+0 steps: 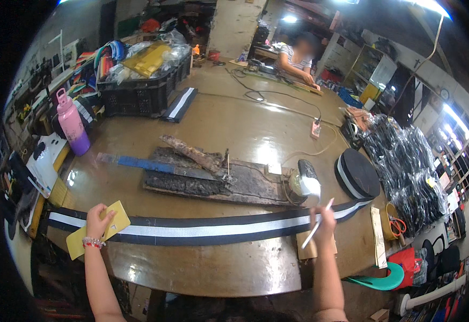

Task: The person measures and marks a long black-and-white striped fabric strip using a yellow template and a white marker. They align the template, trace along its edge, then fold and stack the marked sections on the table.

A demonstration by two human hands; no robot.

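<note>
A long black webbing strap with a white central stripe point(191, 229) lies along the near side of the table. Its right end runs to a coiled roll of the same webbing point(359, 173). My left hand point(98, 222) grips a flat yellow rectangular card point(118, 217), which lies slantwise across the strap near its left end. Faint marks show on the strap just right of the card. In my right hand point(324, 221) is a slim white pen point(310, 235), held tilted over the strap's right part. Beneath that hand, a tan piece point(306, 248) sits partly under the strap.
Beyond the strap lies a dark, worn board point(245, 180) with a blue strip. A pink-purple bottle point(72, 123) and a black crate point(138, 96) stand left. Orange-handled scissors point(397, 224) and bagged black goods point(401, 166) are right. A person point(297, 59) works at the far side.
</note>
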